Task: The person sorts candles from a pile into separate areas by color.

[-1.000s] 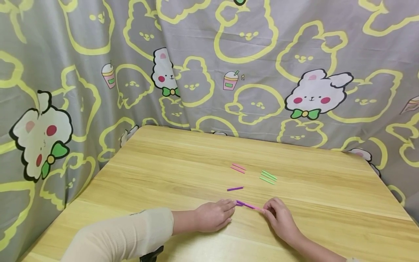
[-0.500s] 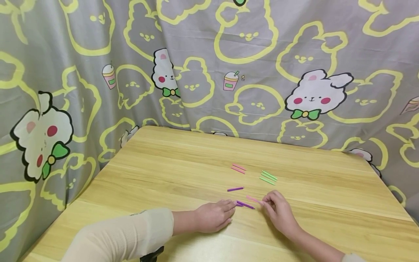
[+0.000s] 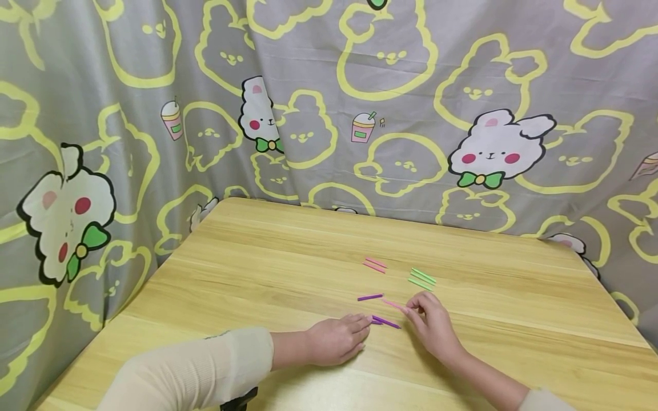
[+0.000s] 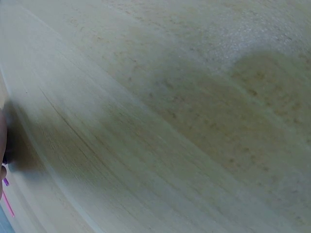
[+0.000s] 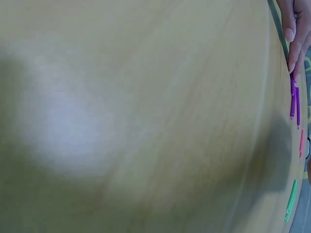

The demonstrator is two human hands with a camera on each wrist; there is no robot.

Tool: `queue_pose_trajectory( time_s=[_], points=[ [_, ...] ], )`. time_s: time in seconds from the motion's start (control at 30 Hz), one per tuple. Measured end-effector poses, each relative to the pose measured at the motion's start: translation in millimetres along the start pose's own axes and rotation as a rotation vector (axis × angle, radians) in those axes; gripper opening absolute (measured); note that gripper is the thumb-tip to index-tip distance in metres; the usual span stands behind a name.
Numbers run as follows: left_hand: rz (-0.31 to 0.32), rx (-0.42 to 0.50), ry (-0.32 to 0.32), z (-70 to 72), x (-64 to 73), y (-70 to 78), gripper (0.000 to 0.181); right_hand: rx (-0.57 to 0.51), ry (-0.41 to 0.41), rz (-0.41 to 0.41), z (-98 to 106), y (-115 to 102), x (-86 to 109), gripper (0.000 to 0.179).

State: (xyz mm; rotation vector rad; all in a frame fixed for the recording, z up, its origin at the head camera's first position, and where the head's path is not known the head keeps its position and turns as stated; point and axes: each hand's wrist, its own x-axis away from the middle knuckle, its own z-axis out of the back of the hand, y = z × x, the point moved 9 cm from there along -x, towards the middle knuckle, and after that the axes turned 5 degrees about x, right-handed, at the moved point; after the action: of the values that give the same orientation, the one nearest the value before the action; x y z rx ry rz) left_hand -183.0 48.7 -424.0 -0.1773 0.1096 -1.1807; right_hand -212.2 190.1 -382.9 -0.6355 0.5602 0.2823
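My left hand (image 3: 336, 339) rests palm down on the table, fingers straight. Its fingertips meet the left ends of several purple sticks (image 3: 386, 322), partly hidden beneath them. Between thumb and fingertips, my right hand (image 3: 434, 325) pinches a thin pink stick (image 3: 393, 305), whose far end points left, close to the right end of a lone purple stick (image 3: 370, 297). In the right wrist view, the left hand's fingers (image 5: 297, 39) reach the purple sticks (image 5: 298, 107) at the upper right. The left wrist view shows mostly table, with a pink stick (image 4: 8, 204) at its left edge.
Farther back on the wooden table (image 3: 288, 257) lie two pink sticks (image 3: 375, 265). To their right are several green sticks (image 3: 422, 278), roughly parallel. A grey curtain (image 3: 308, 57) with cartoon prints hangs along the table's back and left edges.
My right hand has moved away from me and slightly left, lifting the pink stick off the purple sticks and over toward the lone purple one. The left hand stays in place.
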Motion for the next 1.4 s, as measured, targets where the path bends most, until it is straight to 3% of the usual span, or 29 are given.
queue_pose_trajectory(
  time_s=[0.9,1.4],
  points=[
    [-0.005,0.022,0.001,3.3,-0.2,-0.4,0.042,-0.016,0.012,-0.004,-23,-2,-40.8,0.011],
    [-0.001,0.039,-0.007,4.5,-0.9,-2.1,0.042,-0.015,-0.057,-0.061,-40,1,-55.3,0.008]
  ],
)
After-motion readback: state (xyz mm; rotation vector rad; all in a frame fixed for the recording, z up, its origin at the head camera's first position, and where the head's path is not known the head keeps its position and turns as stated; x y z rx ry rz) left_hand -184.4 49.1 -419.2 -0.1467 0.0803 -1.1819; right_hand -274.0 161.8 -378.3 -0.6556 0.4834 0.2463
